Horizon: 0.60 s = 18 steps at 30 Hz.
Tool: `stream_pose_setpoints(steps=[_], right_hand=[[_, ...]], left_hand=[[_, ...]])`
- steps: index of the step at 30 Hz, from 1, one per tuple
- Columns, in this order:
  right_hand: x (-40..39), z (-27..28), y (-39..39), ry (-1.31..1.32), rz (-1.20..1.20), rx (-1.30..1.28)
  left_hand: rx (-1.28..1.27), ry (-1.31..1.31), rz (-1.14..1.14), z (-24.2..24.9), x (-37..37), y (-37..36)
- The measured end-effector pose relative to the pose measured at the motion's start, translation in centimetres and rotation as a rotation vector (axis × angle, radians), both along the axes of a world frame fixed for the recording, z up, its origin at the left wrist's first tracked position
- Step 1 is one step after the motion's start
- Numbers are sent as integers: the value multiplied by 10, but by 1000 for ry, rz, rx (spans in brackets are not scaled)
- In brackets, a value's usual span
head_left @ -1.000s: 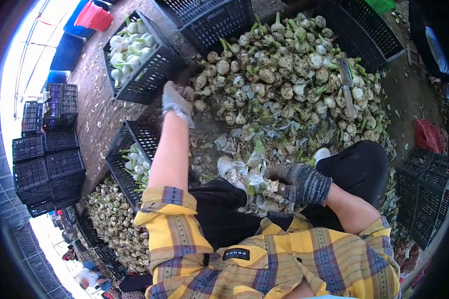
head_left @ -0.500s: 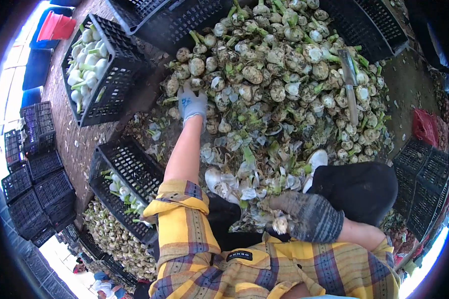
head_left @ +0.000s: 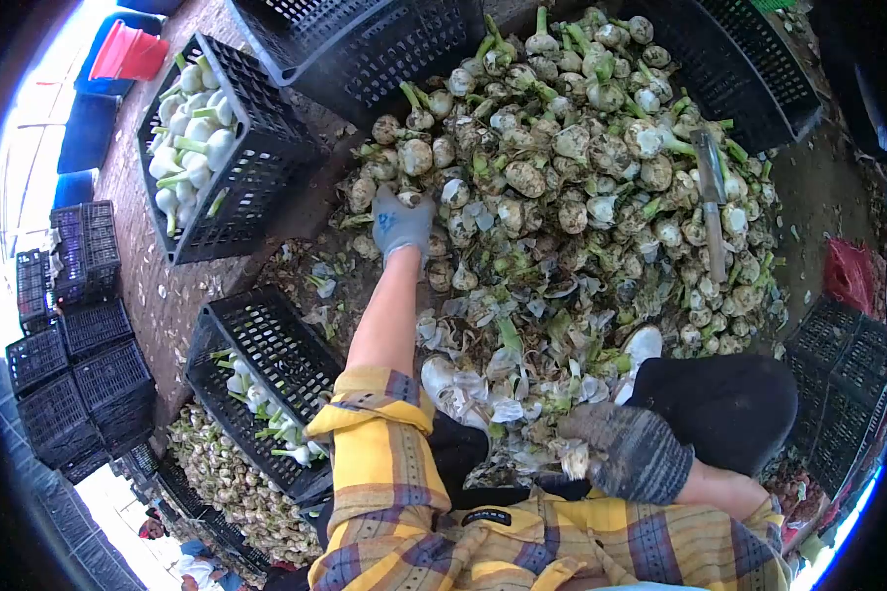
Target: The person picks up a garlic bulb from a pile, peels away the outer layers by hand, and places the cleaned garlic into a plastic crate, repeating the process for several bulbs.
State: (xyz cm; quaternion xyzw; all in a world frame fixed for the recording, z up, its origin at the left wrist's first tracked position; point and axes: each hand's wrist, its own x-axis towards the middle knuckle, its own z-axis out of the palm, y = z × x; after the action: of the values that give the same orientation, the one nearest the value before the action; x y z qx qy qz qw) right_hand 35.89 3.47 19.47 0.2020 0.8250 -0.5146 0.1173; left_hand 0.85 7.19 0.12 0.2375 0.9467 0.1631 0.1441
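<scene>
My left hand, in a pale glove, reaches into the near left edge of a heap of dirt-covered garlic bulbs. Its fingers are closed round a garlic bulb, whose end pokes out at the fingertips. Low over my lap, my right hand in a dark grey knit glove is curled shut. A pale, ragged lump shows at its thumb side; I cannot tell what it is. A wide-bladed knife with a wooden handle lies across the right side of the heap.
A black crate of cleaned white garlic stands at upper left; another crate, partly filled, sits left of my arm. Loose peelings cover the ground around my shoes. More crates are stacked far left, with a red bucket beyond.
My left hand's fingers have closed round a bulb at the heap's edge. The whole view has shifted slightly; my right hand stays curled over my lap.
</scene>
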Motion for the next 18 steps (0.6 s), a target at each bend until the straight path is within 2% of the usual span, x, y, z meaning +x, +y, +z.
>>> stream_pose_setpoints(steps=[3, 4, 5, 7, 10, 11, 12, 13, 16, 18], right_hand=[[1, 1, -5, 159, -98, 111], [2, 1, -4, 279, -44, 195], [4, 2, -5, 236, -96, 188], [8, 1, -9, 153, -193, 175], [8, -5, -12, 299, -411, 68], [6, -16, -13, 412, -471, 34], [0, -7, -9, 448, -561, -128], [1, -16, -7, 355, -580, -113], [-5, -9, -3, 456, -719, -370], [-3, -3, -2, 493, -741, -566]], left_hand=[[354, -172, -3, -26, -12, -27], [452, -255, -2, -24, -9, -31], [549, -341, 2, -21, -6, -35], [801, -658, 36, 28, 15, -34], [819, -824, 54, 119, 60, -32], [819, -880, 62, 135, 72, -36], [836, -874, -14, 128, 71, -39], [842, -866, -42, 147, 87, -42], [871, -916, -68, 202, 138, -62], [787, -867, -184, 220, 162, -82]])
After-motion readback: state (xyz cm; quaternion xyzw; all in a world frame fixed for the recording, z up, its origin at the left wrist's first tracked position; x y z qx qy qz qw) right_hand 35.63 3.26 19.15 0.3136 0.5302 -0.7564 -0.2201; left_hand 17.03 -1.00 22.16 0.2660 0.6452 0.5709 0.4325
